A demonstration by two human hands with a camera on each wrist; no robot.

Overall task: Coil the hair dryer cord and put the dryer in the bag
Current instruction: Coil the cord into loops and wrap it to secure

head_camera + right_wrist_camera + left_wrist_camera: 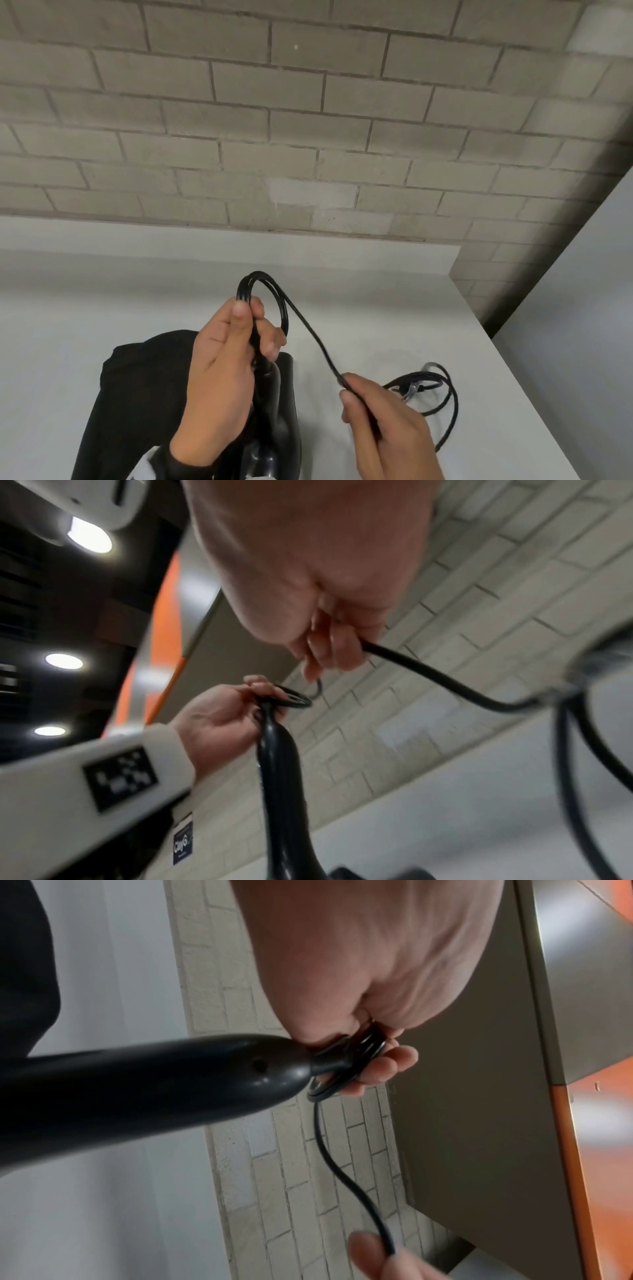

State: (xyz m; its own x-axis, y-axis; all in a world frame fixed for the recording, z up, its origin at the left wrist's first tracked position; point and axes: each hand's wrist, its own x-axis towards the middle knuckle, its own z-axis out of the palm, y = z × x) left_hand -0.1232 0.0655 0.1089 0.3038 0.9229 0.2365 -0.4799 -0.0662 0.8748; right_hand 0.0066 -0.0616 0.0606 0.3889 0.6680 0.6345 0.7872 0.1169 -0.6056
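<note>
My left hand (236, 349) grips a small coil of black cord (274, 301) at the end of the black hair dryer's handle (274, 404), held above the table. In the left wrist view the dryer handle (154, 1085) runs left from the pinched coil (342, 1066). From the coil the cord slopes down to my right hand (370, 404), which pinches it between thumb and fingers. The right wrist view shows the right hand's fingers (335, 647) curled round the cord (445, 680). The loose remainder of cord (435, 387) lies looped on the table to the right. A black bag (144, 394) lies under my left hand.
The white table (376, 308) ends at a grey brick wall (308, 120) behind and at its right edge (513, 377). Bare surface lies to the left and behind the hands.
</note>
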